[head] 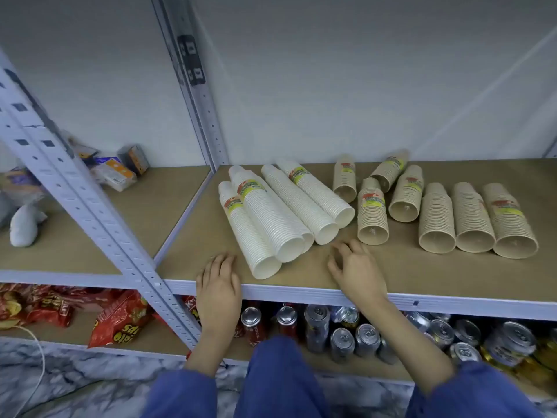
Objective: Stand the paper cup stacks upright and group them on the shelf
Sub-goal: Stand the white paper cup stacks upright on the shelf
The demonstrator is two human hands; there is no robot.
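Brown shelf (pixel 422 273), four white stacks (pixel 280 212), seven tan stacks (pixel 437 218) lying, left hand (pixel 218 285) and right hand (pixel 357 270) grip spread, empty.

Labels on the white cup stacks (pixel 271 212) and brown cup stacks (pixel 437 212): print too blurred to read. Lowest white stack partly covered by those lying on it. Shelf (pixel 422 267): right end cut by the frame edge. Cans (pixel 343 336) below: rear rows hidden under the shelf board. Packets (pixel 114 170) at far left: blurred, contents indiscernible.
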